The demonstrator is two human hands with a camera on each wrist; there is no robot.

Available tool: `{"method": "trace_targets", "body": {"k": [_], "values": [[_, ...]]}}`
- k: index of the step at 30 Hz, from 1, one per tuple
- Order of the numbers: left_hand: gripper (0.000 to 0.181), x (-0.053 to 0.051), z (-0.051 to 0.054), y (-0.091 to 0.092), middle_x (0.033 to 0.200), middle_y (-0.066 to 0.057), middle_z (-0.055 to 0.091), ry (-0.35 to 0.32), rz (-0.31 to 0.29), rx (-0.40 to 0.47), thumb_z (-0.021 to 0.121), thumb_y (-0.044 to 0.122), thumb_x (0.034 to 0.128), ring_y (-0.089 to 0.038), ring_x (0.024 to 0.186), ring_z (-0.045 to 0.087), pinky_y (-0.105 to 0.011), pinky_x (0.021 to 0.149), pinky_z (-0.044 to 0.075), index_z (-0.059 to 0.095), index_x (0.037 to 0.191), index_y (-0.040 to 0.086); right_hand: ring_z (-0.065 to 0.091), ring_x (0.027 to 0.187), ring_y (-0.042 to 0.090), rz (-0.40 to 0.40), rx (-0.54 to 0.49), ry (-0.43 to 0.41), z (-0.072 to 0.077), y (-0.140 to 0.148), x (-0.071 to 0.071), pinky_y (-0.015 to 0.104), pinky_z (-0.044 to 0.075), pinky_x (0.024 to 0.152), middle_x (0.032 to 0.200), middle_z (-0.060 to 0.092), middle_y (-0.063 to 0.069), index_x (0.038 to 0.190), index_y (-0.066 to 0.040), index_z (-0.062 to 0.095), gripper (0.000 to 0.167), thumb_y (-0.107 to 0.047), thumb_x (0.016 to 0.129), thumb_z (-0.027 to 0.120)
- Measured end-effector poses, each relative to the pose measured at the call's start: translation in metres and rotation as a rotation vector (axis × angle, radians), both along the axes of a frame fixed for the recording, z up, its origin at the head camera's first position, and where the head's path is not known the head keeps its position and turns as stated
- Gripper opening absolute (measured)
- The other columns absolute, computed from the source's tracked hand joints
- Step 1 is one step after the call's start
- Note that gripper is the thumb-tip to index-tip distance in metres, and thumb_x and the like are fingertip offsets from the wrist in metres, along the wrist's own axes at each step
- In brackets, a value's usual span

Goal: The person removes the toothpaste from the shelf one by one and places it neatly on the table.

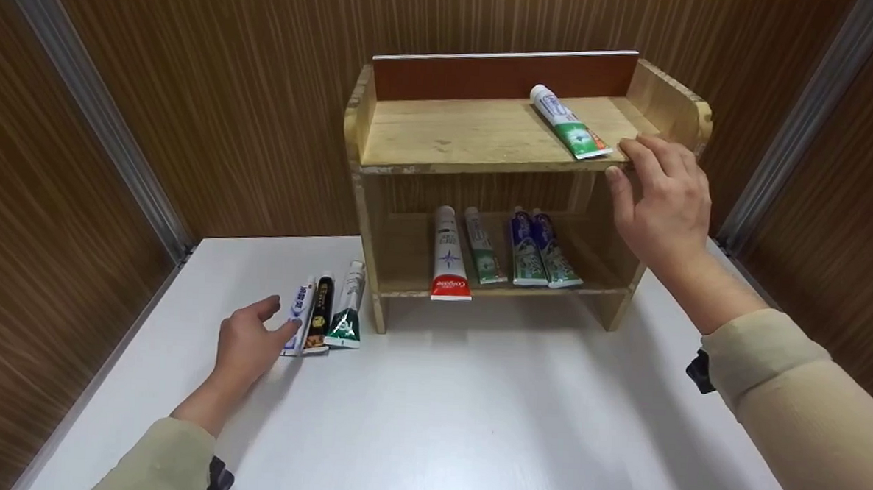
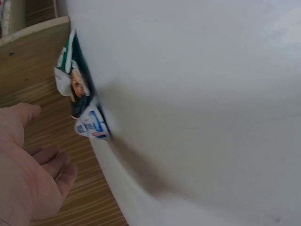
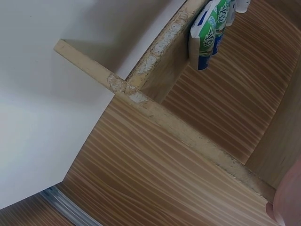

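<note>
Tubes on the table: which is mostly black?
The middle tube, mainly black; the left tube is white and blue, the right tube white and green.

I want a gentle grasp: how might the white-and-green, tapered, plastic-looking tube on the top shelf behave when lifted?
The tapered tube would probably give when squeezed, given its thin crimped end. That wide, flat end should also resist rolling. Its smooth-looking surface may be slippery.
</note>
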State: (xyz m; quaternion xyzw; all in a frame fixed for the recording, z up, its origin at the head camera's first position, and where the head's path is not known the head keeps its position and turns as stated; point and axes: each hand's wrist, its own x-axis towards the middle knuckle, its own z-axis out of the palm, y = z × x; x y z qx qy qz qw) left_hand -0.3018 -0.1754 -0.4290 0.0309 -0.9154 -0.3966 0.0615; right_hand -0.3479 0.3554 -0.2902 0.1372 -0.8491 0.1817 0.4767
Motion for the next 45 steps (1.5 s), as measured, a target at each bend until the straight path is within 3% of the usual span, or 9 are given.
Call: {"method": "trace_targets", "body": {"k": [9,16,23,29,36,38,39,42,45], "values": [[0.066,0.014,0.028,0.017,0.154,-0.02,0.055,0.084,-0.045,0.024,0.074,0.024,0.1007,-0.037,0.148,0.046,-0.05,0.12,0.037,0.049,0.156,-0.001,0.051,0.137,0.037,0.002,0.006,-0.013,-0.001,0.0,0.001,0.064,0.041,0.107,0.143,0.063,0.015,0.138,-0.008,0.068,0.041,-0.035,0.108,0.059],[0.064,0.029,0.054,0.043,0.153,-0.016,0.056,0.166,-0.115,0.023,0.079,0.022,0.098,-0.035,0.144,0.051,-0.048,0.115,0.044,0.054,0.154,0.004,0.052,0.136,0.037,0.005,0.003,-0.004,0.001,0.0,0.001,0.064,0.042,0.107,0.142,0.064,0.015,0.138,-0.008,0.068,0.041,-0.035,0.108,0.06],[0.063,0.045,0.081,0.075,0.145,-0.013,0.064,0.319,-0.233,-0.014,0.083,0.02,0.0941,-0.033,0.137,0.06,-0.045,0.106,0.052,0.059,0.151,0.008,0.052,0.137,0.037,0.006,0.003,-0.008,0.0,0.001,0.001,0.064,0.041,0.107,0.143,0.063,0.015,0.139,-0.009,0.068,0.041,-0.035,0.108,0.06],[0.064,0.052,0.106,0.105,0.139,-0.01,0.069,0.458,-0.332,-0.034,0.087,0.02,0.0911,-0.027,0.124,0.069,-0.043,0.102,0.057,0.062,0.149,0.008,0.052,0.137,0.037,0.006,0.007,-0.012,0.0,0.001,0.001,0.064,0.041,0.108,0.143,0.063,0.015,0.139,-0.008,0.067,0.042,-0.035,0.108,0.059],[0.061,0.046,0.143,0.143,0.138,-0.007,0.07,0.547,-0.419,-0.022,0.084,0.025,0.0934,-0.02,0.126,0.068,-0.04,0.108,0.052,0.063,0.148,0.006,0.051,0.138,0.037,0.002,0.014,-0.018,0.003,-0.001,0.0,0.063,0.041,0.109,0.143,0.063,0.015,0.138,-0.008,0.067,0.043,-0.038,0.108,0.059],[0.061,0.041,0.155,0.155,0.138,-0.008,0.07,0.577,-0.444,-0.017,0.083,0.026,0.0944,-0.016,0.107,0.074,-0.038,0.105,0.054,0.062,0.148,0.006,0.051,0.138,0.037,0.0,0.013,-0.02,0.004,-0.001,0.0,0.062,0.041,0.11,0.143,0.063,0.015,0.138,-0.009,0.067,0.043,-0.038,0.108,0.059],[0.062,0.038,0.161,0.162,0.139,-0.008,0.07,0.59,-0.455,-0.013,0.083,0.027,0.0948,-0.015,0.088,0.074,-0.036,0.1,0.056,0.062,0.149,0.006,0.051,0.139,0.037,0.0,0.011,-0.02,0.004,-0.001,0.0,0.062,0.041,0.11,0.143,0.062,0.015,0.138,-0.009,0.067,0.043,-0.038,0.108,0.059],[0.062,0.03,0.177,0.184,0.141,-0.01,0.068,0.613,-0.47,0.002,0.081,0.03,0.0964,-0.014,0.053,0.05,-0.032,0.095,0.055,0.061,0.149,0.005,0.051,0.139,0.037,-0.004,0.009,-0.025,0.003,0.0,0.001,0.062,0.04,0.111,0.144,0.062,0.016,0.139,-0.008,0.067,0.044,-0.038,0.108,0.059],[0.063,0.023,0.191,0.205,0.144,-0.009,0.065,0.612,-0.468,0.011,0.08,0.034,0.0968,-0.015,0.059,0.056,-0.026,0.101,0.052,0.06,0.15,0.007,0.05,0.139,0.038,-0.007,0.008,-0.032,0.001,0.001,0.002,0.063,0.04,0.111,0.144,0.062,0.016,0.14,-0.008,0.066,0.043,-0.037,0.108,0.059]]}}
